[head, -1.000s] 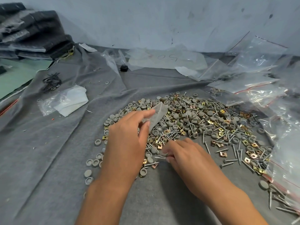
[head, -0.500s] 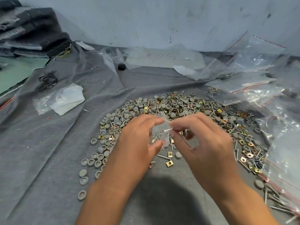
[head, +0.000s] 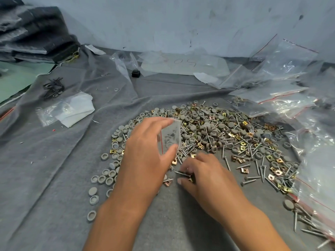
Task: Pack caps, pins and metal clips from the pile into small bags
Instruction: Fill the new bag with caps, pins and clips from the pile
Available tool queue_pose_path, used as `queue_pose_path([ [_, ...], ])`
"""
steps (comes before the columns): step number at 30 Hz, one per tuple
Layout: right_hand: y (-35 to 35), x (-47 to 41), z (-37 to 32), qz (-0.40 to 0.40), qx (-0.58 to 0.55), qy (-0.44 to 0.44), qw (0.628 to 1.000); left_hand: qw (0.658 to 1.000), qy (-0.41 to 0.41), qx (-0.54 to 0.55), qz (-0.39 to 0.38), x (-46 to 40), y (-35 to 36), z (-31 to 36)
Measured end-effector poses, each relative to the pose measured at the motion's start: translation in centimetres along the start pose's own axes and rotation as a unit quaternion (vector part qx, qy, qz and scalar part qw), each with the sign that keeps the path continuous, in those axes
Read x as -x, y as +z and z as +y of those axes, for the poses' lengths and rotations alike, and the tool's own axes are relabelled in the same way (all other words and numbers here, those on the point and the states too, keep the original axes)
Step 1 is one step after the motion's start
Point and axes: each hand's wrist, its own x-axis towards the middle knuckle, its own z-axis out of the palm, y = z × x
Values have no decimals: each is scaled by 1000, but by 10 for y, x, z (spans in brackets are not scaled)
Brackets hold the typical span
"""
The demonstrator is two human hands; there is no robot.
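A pile [head: 213, 134] of grey round caps, silver pins and gold metal clips spreads over the grey cloth [head: 54, 178]. My left hand [head: 145, 154] holds a small clear bag [head: 170, 136] upright between fingers and thumb, above the pile's near left part; some small parts show through it. My right hand [head: 204, 176] is down on the cloth at the pile's near edge, fingers curled, pinching a pin [head: 182, 173]. It is a little blurred.
Many clear bags with red zip lines [head: 290, 84] are heaped along the right side, some holding parts. A stack of small bags [head: 67, 110] and black wire ties [head: 53, 86] lie at the left. Dark folded material [head: 32, 33] sits in the far left corner. A wall [head: 181, 19] stands behind.
My right hand left the bag's mouth and dropped to the cloth near the pile, where it now pinches a pin. My left hand kept the bag and tilted it more upright.
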Motion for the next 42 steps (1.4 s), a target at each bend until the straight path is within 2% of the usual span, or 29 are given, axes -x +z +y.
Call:
queue_pose_path([
  [3, -3, -1, -1, 0, 5, 4, 1000, 1000, 10, -9, -2, 1, -1, -1],
  [5, -10, -2, 2, 24, -61, 15, 998, 1000, 14, -19, -15, 1, 0, -3],
  [8, -27, -4, -1, 128, -194, -8, 973, 998, 23, -32, -49, 2, 2, -5],
  [10, -36, -4, -6, 210, -194, -73, 955, 997, 29, -31, -66, 3, 3, -5],
  [12, -37, -4, -10, 249, -169, -115, 947, 996, 33, -27, -77, 3, 4, -5],
  [15, -28, -6, -12, 254, -149, -121, 948, 996, 41, -19, -81, 3, 6, -4],
  [20, -25, -7, -12, 264, -209, -110, 935, 997, 26, -6, -73, 4, 5, -7],
  [22, -23, -8, -6, 234, -210, -86, 945, 998, 24, -4, -65, 4, 4, -9],
  [24, -17, -6, -2, 122, -196, -51, 972, 998, 21, -2, -54, 3, 3, -8],
  [26, -7, -2, -3, 6, -136, -47, 990, 999, 16, 0, -47, 3, 3, -8],
  [28, 1, 0, -8, -33, -85, -63, 994, 999, 14, -3, -49, 2, 2, -9],
  [34, 3, -1, -12, -24, -50, -69, 996, 998, 12, -5, -61, 2, 2, -11],
  [38, -8, -3, -3, -26, -96, -39, 994, 998, 9, -13, -63, 1, 1, -13],
  [42, -26, -4, 9, 13, -170, -11, 985, 997, 7, -23, -70, 2, 2, -12],
])
